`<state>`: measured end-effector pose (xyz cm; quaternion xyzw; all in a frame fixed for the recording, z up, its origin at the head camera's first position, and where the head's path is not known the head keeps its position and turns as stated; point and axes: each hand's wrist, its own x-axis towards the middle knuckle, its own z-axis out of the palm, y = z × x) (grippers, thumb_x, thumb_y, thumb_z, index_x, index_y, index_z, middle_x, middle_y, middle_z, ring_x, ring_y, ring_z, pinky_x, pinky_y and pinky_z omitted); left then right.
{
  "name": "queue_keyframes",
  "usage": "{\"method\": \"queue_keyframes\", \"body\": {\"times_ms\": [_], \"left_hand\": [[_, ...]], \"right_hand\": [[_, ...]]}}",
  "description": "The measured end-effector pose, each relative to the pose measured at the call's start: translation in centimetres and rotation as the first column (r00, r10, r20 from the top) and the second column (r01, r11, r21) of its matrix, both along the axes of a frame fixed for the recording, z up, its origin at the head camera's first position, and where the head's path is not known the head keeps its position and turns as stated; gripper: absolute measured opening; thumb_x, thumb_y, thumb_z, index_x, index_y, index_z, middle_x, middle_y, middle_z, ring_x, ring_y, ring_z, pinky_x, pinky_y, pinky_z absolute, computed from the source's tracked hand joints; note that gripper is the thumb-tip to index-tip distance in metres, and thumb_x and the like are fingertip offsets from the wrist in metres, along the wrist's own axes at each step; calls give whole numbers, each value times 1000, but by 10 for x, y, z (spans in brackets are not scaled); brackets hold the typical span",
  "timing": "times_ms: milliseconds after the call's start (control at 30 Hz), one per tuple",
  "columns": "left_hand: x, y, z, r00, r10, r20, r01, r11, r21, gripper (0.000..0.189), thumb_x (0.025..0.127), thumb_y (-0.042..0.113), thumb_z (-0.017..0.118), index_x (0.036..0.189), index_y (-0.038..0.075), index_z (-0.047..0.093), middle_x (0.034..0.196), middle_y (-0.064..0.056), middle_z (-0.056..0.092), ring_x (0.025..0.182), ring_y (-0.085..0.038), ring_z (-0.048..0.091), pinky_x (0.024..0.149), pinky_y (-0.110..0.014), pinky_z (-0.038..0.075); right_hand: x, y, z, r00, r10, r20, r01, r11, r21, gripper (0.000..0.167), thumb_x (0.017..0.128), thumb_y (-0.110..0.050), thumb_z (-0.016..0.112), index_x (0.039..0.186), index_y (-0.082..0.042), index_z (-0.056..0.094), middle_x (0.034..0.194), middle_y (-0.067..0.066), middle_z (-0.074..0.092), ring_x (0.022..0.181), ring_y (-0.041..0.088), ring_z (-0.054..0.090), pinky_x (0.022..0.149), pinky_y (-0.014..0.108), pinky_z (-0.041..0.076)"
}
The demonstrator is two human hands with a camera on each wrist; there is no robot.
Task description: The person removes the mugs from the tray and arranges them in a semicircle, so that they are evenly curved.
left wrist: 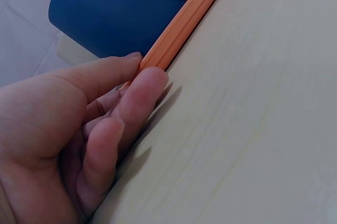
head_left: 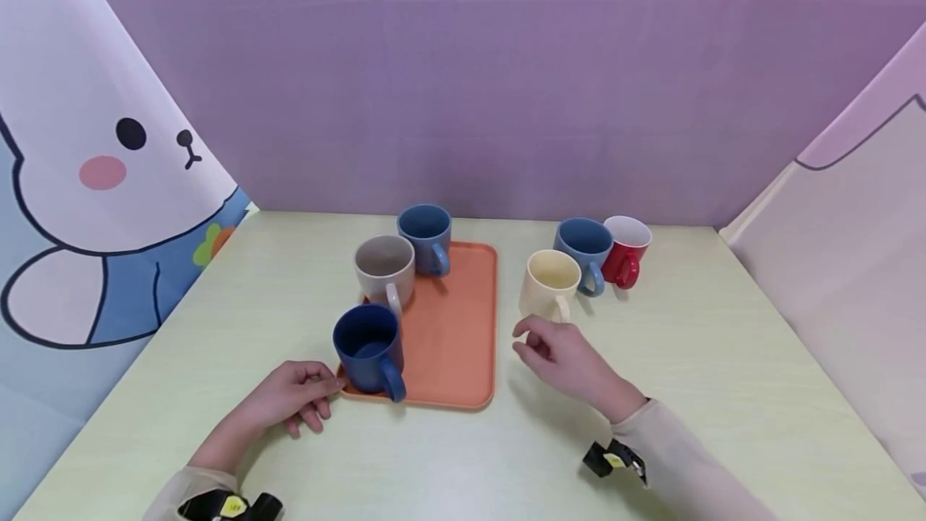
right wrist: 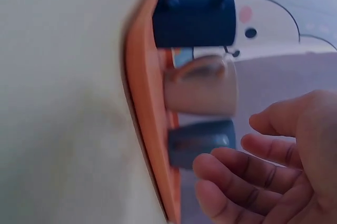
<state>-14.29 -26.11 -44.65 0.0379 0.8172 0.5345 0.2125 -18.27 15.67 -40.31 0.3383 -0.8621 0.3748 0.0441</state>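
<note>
My left hand [head_left: 289, 396] pinches the near left corner of an orange tray [head_left: 457, 336], its fingertips at the rim in the left wrist view. Along the tray's left side stand three upright mugs: a dark blue mug [head_left: 365, 360] closest to that hand, a pinkish-grey mug [head_left: 387, 273] behind it, and a medium blue mug [head_left: 415, 241] at the back. Just in front of a cream mug [head_left: 541, 294], right of the tray, my right hand [head_left: 571, 360] hovers with loosely bent fingers and holds nothing. In the right wrist view the fingers [right wrist: 231, 174] overlap the medium blue mug.
Behind the cream mug stand a second medium blue mug [head_left: 575, 246] and a red mug [head_left: 620, 262] with a white inside, close together on the pale table [head_left: 723, 360]. A purple backdrop [head_left: 506, 87] rises at the table's far edge, with printed cloth panels on both sides.
</note>
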Motion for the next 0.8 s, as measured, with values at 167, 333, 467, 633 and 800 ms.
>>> {"method": "queue_keyframes", "body": {"times_ms": [167,333,467,633,800], "left_hand": [[1,0,1,1000,-5,-1,5,1000,-1,27,100,27,61,97,1,65,72,-7,67,58,-20,68,41,-29,48],[1,0,1,1000,-6,-1,6,1000,-5,27,100,27,61,97,1,65,72,-7,67,58,-20,68,41,-29,48],[0,0,1,1000,-2,2,2,1000,-2,27,100,27,60,98,1,65,72,-7,67,58,-21,68,41,-29,48],[0,-1,0,1000,-2,5,2,1000,3,27,101,27,60,98,1,65,72,-7,67,58,-20,68,41,-29,47],[0,-1,0,1000,-6,4,6,1000,2,27,100,27,60,98,1,65,72,-6,67,58,-21,68,41,-29,48]], "right_hand": [[3,-22,-8,993,116,20,-116,993,7,9,92,-4,68,99,-5,64,67,-9,53,57,0,44,54,21,43],[11,-48,-10,965,220,142,-226,974,27,11,96,-14,66,104,-6,63,68,-11,51,59,0,45,56,20,44],[16,-70,-9,942,289,172,-297,955,23,15,98,-18,65,106,-5,63,70,-11,52,61,-1,46,59,18,43],[22,-94,-10,942,323,94,-327,945,25,15,97,-21,68,105,-9,64,70,-11,52,62,-2,46,60,14,42],[24,-112,-11,948,308,86,-313,948,56,13,95,-23,70,100,-12,63,68,-12,50,61,-2,45,58,12,39]]}}
